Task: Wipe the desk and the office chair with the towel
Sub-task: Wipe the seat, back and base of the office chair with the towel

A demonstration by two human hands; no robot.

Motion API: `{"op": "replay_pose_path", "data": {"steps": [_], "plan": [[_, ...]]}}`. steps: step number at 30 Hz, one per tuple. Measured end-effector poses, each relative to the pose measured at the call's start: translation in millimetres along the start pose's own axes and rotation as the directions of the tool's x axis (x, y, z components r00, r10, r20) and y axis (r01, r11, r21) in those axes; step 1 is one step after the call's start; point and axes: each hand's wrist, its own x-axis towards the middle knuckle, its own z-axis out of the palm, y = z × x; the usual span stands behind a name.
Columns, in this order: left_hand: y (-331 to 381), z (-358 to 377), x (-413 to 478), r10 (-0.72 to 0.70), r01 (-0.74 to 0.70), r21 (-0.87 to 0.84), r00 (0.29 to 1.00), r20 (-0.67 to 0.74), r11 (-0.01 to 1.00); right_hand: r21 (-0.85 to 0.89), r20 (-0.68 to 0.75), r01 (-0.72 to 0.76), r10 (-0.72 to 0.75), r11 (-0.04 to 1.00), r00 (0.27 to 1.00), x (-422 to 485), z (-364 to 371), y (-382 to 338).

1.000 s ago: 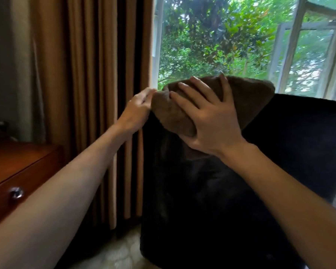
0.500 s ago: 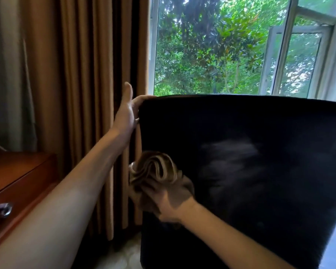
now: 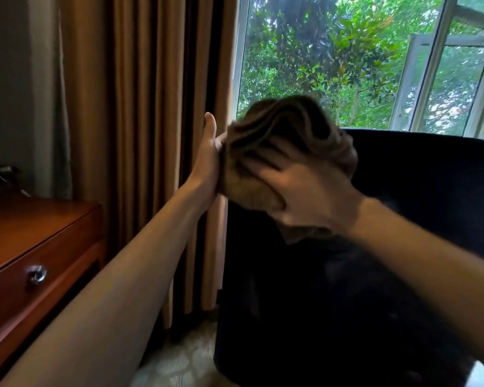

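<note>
Head view, down along my arms: my right hand [image 3: 299, 191] lies spread, fingers fairly straight, pressing the bunched brown terry towel [image 3: 285, 121] against the top left corner of the black upholstered office chair [image 3: 417, 191]. My left hand [image 3: 207, 160] sits against the chair's left edge, thumb upright. The towel hides its fingers, so I cannot tell their grip. The reddish wooden desk [image 3: 25, 227] stands left, beside tan pleated curtains [image 3: 151, 107].

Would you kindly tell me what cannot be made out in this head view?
All in the head view:
- Fingers of the left hand: hidden behind the towel, so its hold on the chair is unclear.
- The right hand: motion-blurred.
- Chair seat and base: hidden behind its back.
- The desk: cut off by the left edge.
</note>
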Motion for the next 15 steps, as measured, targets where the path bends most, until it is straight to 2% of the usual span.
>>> {"op": "replay_pose_path", "data": {"steps": [3, 5, 8, 10, 12, 14, 15], "plan": [[-0.1, -0.6, -3.3, 0.021, -0.022, 0.047, 0.999, 0.027, 0.999, -0.132, 0.095, -0.094, 0.107, 0.987, 0.99, 9.6, -6.7, 8.6], [-0.2, -0.7, -3.4, 0.014, -0.015, 0.03, 1.0, 0.026, 0.999, -0.148, 0.077, -0.156, 0.169, 0.977, 0.983, 8.1, 2.9, -2.1], [-2.3, 1.0, -2.5, 0.036, -0.037, 0.028, 0.999, 0.037, 0.999, -0.036, 0.001, -0.262, 0.262, 0.964, 0.965, -3.5, 25.1, -27.4], [-4.8, 3.3, -0.7, 0.046, -0.047, 0.042, 0.999, 0.014, 0.998, 0.048, -0.021, -0.278, 0.279, 0.959, 0.96, -13.8, 41.1, -45.8], [-9.0, 5.5, 1.1, 0.057, -0.052, 0.096, 0.997, -0.052, 0.994, 0.079, 0.082, -0.266, 0.259, 0.961, 0.962, -24.3, 58.4, -64.3], [-15.6, 0.7, 7.0, 0.121, -0.102, 0.212, 0.989, -0.08, 0.972, 0.2, 0.301, -0.275, 0.209, 0.94, 0.931, -40.7, 83.2, -85.0], [-17.6, -1.7, 8.3, 0.172, -0.149, 0.272, 0.983, -0.061, 0.951, 0.249, 0.452, -0.298, 0.162, 0.922, 0.877, -56.0, 93.3, -97.1]]}}
